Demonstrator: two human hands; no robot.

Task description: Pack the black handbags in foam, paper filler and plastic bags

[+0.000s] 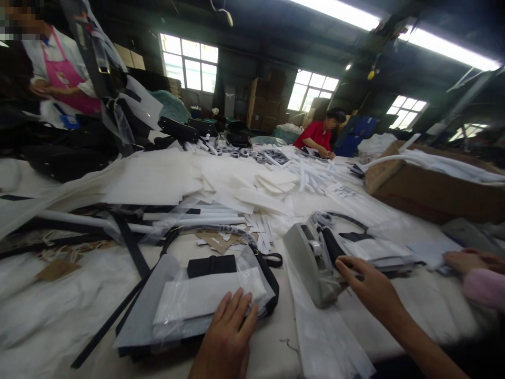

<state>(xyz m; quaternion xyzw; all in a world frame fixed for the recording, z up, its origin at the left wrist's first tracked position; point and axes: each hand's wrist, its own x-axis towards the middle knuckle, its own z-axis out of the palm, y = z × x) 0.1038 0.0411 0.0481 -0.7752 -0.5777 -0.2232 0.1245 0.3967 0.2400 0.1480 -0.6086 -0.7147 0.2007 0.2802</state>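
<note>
Wrapped bag was pressed to the table by the left hand, fingers spread; the tape dispenser was touched by the open-fingered right hand. Slippery wrap might be shifted by uneven pressure.

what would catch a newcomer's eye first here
Up front, the left hand lies flat on a plastic-wrapped black bag while the right hand touches a grey tape dispenser beside it. Behind them, white sheets and strips litter the middle of the table, and a cardboard box sits at the right.
</note>
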